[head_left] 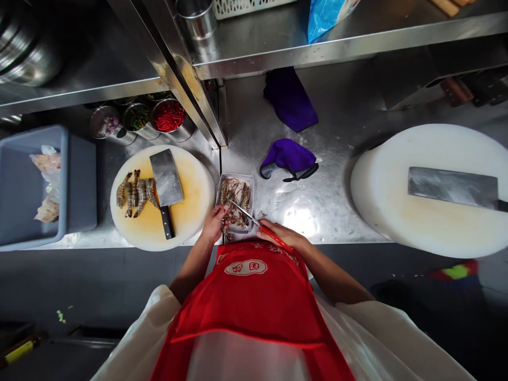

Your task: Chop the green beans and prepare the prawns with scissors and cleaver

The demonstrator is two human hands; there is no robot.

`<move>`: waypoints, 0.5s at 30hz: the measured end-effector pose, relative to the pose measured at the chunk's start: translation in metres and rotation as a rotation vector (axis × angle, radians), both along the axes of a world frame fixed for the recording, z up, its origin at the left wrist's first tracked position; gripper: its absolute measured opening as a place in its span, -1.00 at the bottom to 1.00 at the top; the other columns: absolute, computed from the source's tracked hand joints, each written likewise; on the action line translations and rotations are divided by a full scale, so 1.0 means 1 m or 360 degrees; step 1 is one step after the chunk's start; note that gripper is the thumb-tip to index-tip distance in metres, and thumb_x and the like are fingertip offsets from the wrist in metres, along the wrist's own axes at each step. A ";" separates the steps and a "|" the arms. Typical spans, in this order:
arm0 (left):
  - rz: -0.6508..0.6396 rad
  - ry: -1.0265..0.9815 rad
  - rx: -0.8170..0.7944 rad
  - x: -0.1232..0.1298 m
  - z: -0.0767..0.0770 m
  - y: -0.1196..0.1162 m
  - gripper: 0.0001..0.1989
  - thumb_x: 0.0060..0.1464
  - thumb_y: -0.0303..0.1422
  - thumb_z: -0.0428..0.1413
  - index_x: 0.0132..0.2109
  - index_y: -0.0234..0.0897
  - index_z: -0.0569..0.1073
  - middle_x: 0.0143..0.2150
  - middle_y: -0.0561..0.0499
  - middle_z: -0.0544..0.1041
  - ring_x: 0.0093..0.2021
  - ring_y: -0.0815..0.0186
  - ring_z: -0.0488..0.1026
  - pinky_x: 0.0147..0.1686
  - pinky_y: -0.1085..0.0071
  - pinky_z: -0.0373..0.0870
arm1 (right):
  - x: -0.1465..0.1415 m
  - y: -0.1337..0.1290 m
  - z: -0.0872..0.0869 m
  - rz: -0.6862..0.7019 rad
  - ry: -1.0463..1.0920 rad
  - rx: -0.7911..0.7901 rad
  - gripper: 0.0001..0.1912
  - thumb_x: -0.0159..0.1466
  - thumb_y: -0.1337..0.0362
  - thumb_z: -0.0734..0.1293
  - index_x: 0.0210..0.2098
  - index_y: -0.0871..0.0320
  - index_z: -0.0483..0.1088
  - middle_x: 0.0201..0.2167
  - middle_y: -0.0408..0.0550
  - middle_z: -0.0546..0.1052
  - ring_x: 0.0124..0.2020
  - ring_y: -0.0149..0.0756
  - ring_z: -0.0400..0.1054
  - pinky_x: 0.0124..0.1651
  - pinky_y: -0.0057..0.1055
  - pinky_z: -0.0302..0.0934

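Cleaver [168, 177] and shrimp [142, 194] occupy the board [194, 185] left of the tray [253, 193].

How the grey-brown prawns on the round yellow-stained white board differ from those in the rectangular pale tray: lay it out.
The board prawns lie side by side in a row; the tray prawns lie among thin reddish strands. Beside the board prawns rests a black-handled steel cleaver; near the tray prawns are red-handled metal scissors. Both groups have grey-brown shells.
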State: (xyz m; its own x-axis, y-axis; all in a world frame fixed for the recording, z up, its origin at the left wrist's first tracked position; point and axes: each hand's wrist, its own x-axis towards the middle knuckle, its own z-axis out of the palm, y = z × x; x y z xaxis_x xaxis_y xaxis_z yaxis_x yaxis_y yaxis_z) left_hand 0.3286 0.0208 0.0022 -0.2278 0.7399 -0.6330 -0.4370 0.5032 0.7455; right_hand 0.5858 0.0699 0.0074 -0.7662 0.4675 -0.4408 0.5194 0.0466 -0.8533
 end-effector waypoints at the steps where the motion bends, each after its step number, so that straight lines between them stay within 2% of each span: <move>1: -0.0069 0.0011 -0.0019 0.001 -0.001 -0.001 -0.44 -0.22 0.00 0.40 -0.28 -0.25 0.34 -0.46 0.14 0.43 -0.62 0.52 0.22 -0.67 0.56 0.06 | -0.001 0.000 -0.001 0.0005 0.0008 -0.0003 -0.48 0.38 -0.13 0.24 0.14 0.08 0.38 0.06 0.03 0.52 0.06 -0.07 0.39 0.12 -0.26 0.24; 6: -0.0341 0.0092 -0.0034 0.001 -0.006 -0.002 -0.47 -0.21 0.02 0.39 -0.32 -0.29 0.40 -0.49 0.13 0.41 -0.65 0.55 0.14 -0.68 0.55 0.02 | -0.002 0.001 -0.004 0.0017 -0.0040 0.0052 -0.51 0.39 -0.13 0.22 0.09 0.09 0.40 0.00 0.03 0.53 0.00 -0.09 0.40 0.08 -0.26 0.24; 11: -0.0431 0.0164 -0.0104 -0.004 -0.012 0.002 -0.49 -0.20 0.00 0.39 -0.29 -0.31 0.44 -0.53 0.14 0.40 -0.67 0.56 0.10 -0.69 0.56 -0.03 | 0.000 0.001 -0.004 0.0026 -0.0038 0.0151 -0.58 0.40 -0.06 0.21 0.01 0.11 0.42 -0.10 0.03 0.54 -0.08 -0.13 0.40 0.03 -0.27 0.23; 15: -0.0462 0.0189 -0.0144 -0.006 -0.015 0.004 -0.50 -0.20 -0.02 0.39 -0.28 -0.31 0.45 -0.53 0.14 0.39 -0.66 0.56 0.13 -0.69 0.57 -0.05 | 0.000 0.001 -0.012 0.0045 0.0013 0.0246 -0.71 0.37 0.08 0.26 -0.08 0.14 0.42 -0.19 0.00 0.53 -0.18 -0.19 0.38 -0.05 -0.33 0.23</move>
State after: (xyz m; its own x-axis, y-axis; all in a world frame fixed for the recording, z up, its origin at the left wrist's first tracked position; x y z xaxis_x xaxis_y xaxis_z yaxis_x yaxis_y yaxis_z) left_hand 0.3229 0.0244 -0.0131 -0.0916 0.7268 -0.6807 -0.1782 0.6606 0.7293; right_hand 0.5855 0.0712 -0.0050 -0.7833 0.5075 -0.3590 0.5090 0.1921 -0.8391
